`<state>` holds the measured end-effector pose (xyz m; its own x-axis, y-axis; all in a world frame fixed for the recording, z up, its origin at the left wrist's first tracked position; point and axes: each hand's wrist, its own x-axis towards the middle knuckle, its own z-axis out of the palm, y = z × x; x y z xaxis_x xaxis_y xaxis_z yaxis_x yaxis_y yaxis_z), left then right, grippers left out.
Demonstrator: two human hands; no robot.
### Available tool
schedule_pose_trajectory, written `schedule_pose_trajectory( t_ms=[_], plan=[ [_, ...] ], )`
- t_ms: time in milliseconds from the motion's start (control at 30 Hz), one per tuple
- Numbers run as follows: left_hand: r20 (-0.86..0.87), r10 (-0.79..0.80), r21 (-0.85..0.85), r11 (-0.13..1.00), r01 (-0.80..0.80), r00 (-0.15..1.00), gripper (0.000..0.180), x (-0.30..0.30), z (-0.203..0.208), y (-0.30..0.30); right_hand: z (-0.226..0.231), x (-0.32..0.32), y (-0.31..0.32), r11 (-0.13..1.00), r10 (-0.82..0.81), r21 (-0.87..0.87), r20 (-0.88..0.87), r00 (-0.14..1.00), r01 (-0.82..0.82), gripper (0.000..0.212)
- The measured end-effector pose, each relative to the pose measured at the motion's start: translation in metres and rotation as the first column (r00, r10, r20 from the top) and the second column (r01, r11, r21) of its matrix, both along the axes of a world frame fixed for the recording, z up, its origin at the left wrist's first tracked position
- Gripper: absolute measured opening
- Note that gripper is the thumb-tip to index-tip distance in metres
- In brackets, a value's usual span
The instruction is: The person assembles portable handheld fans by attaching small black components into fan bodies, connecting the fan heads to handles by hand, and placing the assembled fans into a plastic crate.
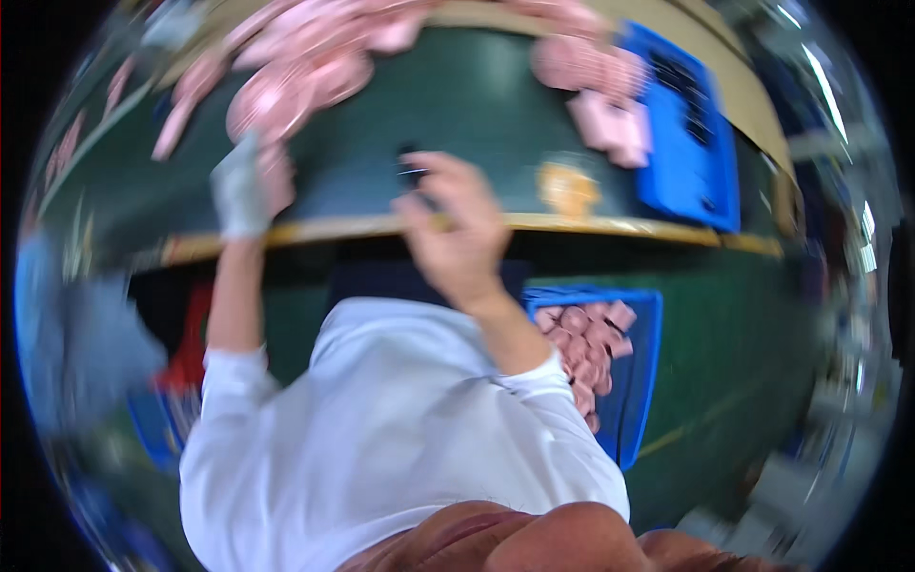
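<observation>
My left hand [240, 191], in a whitish glove, is closed at the side of a pink plastic part [276, 181] and appears to grip it; blur hides the fingertips. Just beyond it lie overlapping pink parts with round heads and flat handles [272, 100]. My bare right hand [460, 224] is over the near side of the dark green table [457, 95]. Its thumb and fingers pinch a small black piece [411, 167], too smeared to name. A yellowish bit [441, 221] shows against the palm.
More pink parts [610, 124] lie at the right, beside a blue tray [720, 181] of black pieces. An orange-yellow bundle [568, 189] sits near the table's wooden edge [620, 226]. Below that edge, a blue bin [651, 381] holds small pink pieces. Cardboard [753, 95] borders the far right.
</observation>
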<state>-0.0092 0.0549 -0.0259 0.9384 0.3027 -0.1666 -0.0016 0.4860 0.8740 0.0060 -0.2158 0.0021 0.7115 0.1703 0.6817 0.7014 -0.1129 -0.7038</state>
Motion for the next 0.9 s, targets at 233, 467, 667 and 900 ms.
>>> schedule_pose_trajectory(
  t_ms=[233, 467, 667, 900],
  plan=[
    [0.311, -0.047, 0.015, 0.999, 0.045, 0.949, 0.041, -0.003, -0.003, -0.092, -0.005, -0.014, 0.008, 0.961, 0.168, 0.252, -0.202, 0.965, -0.115, 0.023],
    [0.132, -0.214, 0.227, 0.957, 0.181, 0.968, 0.036, -0.017, 0.014, -0.108, 0.002, -0.019, 0.029, 0.805, 0.458, 0.571, -0.432, 0.777, -0.157, 0.018],
    [0.164, -0.113, 0.826, 0.559, -0.074, 0.980, 0.026, -0.007, 0.027, -0.116, -0.021, -0.004, 0.030, 0.832, 0.399, 0.549, -0.489, 0.776, -0.082, 0.014],
    [0.098, -0.097, 0.794, 0.608, -0.019, 0.990, 0.026, 0.007, 0.015, -0.121, -0.040, 0.016, 0.027, 0.897, 0.347, 0.425, -0.499, 0.794, -0.125, 0.043]
  ],
)
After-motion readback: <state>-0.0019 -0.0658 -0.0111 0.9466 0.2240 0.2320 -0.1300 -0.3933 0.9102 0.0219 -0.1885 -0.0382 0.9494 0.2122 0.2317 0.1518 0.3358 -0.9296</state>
